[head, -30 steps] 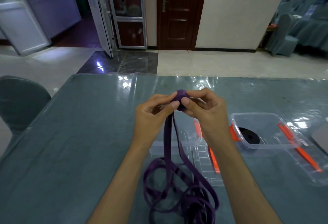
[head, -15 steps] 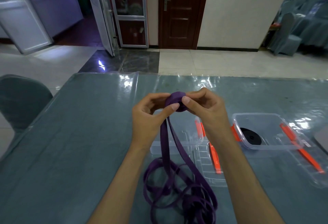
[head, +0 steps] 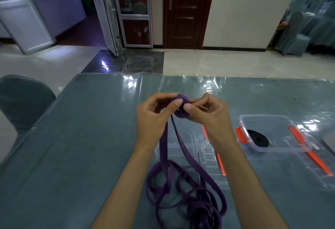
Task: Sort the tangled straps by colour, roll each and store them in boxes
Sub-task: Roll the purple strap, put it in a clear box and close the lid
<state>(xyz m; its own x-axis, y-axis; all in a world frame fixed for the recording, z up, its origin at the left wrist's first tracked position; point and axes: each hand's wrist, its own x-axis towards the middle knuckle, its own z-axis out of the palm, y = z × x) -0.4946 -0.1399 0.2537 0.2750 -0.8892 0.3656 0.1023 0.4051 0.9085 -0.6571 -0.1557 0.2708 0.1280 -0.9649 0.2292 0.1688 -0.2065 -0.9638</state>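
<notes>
Above the table (head: 76, 138), both hands pinch a small purple roll (head: 181, 109), left hand (head: 154, 119) feeding strap, right hand (head: 208, 118) gripping the coil (tail loops piled below), so a snagged loop or loose pinch could likely unwind it.

No legible text anywhere.

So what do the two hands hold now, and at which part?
Both hands, left and right, pinch the long purple fabric strap at its small rolled-up end.
</notes>
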